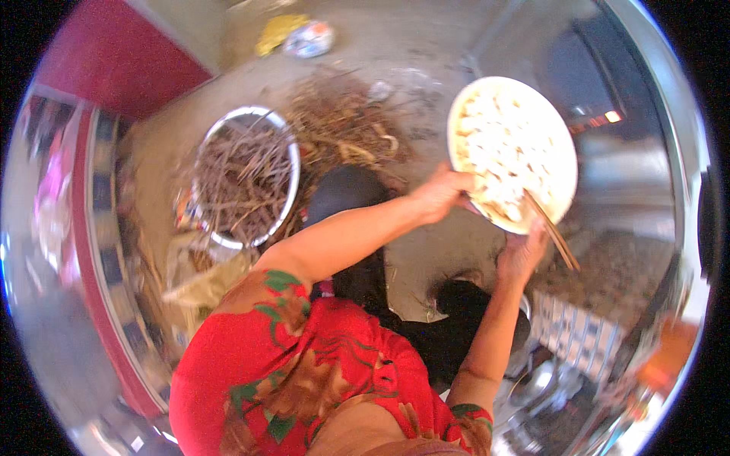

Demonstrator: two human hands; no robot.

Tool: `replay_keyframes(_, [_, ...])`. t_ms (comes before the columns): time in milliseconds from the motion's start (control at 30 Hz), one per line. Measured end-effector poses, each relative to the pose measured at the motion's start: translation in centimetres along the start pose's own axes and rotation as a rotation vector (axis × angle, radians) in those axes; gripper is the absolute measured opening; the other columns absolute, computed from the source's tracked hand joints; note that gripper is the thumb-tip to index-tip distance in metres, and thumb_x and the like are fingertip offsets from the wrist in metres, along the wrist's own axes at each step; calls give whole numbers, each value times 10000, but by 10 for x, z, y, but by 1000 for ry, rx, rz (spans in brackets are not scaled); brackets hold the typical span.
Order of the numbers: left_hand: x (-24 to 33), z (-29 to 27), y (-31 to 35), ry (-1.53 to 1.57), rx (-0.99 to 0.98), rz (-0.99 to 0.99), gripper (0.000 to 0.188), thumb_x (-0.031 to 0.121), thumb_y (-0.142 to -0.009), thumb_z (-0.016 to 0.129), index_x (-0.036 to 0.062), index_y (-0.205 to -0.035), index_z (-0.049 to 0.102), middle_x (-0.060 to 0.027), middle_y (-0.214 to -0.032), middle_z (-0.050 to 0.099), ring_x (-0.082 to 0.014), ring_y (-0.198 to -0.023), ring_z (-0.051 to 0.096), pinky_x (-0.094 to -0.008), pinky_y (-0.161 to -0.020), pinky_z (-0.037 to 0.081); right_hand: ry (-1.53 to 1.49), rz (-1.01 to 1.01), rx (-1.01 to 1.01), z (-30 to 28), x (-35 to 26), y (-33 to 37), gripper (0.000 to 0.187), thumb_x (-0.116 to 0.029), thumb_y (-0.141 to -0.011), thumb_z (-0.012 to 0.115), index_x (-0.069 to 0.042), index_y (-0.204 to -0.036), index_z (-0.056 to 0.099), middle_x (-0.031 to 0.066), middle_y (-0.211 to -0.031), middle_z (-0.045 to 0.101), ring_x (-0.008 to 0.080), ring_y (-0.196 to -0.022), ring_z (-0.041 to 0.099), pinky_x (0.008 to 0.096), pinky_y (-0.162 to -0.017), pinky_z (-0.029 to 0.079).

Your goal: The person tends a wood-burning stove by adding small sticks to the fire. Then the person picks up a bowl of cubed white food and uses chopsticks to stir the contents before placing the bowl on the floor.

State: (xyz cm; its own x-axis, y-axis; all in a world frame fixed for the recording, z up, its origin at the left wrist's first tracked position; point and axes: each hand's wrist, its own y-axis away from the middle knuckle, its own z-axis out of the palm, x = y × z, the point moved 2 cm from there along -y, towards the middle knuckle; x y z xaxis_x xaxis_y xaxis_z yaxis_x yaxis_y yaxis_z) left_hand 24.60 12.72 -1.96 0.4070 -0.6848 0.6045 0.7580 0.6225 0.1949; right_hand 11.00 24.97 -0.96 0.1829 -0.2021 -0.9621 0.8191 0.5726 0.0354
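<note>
Both my hands hold a wide round pale bowl (569,163) at the right. It is filled with whitish, chunky food (513,140), too bright for me to tell the kind. My left hand (445,194) grips the bowl's left rim, its thumb over the edge and its fingers underneath. At the near rim, my right hand (523,249) is closed on the bowl, its fingers partly hidden below it. A pair of brown chopsticks (553,234) slants out over the rim beside my right fingers, tips in the food. Whether that hand also pinches them, I cannot tell.
A white-rimmed basin (295,171) of dry twigs stands on the floor at the left, with more loose twigs (346,114) beside it. Yellow and white bags (308,39) lie farther off. To the right are a dark shiny metal surface (631,175) and a tiled ledge (578,334).
</note>
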Motion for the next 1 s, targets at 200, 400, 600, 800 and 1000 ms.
replay_keyframes(200, [5,-4,15,38,7,94,528,86,-684,564,-24,-1187,445,-135,-1080,587,-240,-896,613,-389,-642,559,-37,87,-157,12,1,23,599,-417,-883,483,-33,-1312,316,147,-1305,397,276,-1165,432,431,-932,385])
replay_keyframes(400, [0,6,2,56,-16,84,475,113,-739,587,-33,-1173,463,-136,-1096,576,-251,-945,596,-411,-717,550,271,45,-186,21,-21,40,552,-320,-912,470,-49,-1353,281,139,-1315,390,264,-1160,433,426,-924,391])
replay_keyframes(600, [21,23,11,130,42,163,441,73,-753,499,-53,-1171,430,-149,-1060,577,-233,-906,609,-361,-646,568,942,-230,-415,-24,-48,60,568,-228,-809,614,-39,-1294,384,159,-1215,479,292,-1097,474,388,-875,410])
replay_keyframes(800, [17,24,12,102,-23,128,434,59,-766,482,-62,-1176,410,-164,-1075,566,-242,-873,621,-360,-590,576,1973,-108,-164,-101,-77,86,476,-373,-779,594,-80,-1151,551,138,-1091,552,311,-1002,528,403,-859,379])
replay_keyframes(1000, [15,15,12,34,-26,90,518,64,-716,493,-39,-1212,383,-166,-1103,555,-272,-912,613,-417,-645,578,1499,114,21,-141,-56,91,417,-452,-808,525,-85,-953,659,140,-956,627,326,-915,583,400,-788,444])
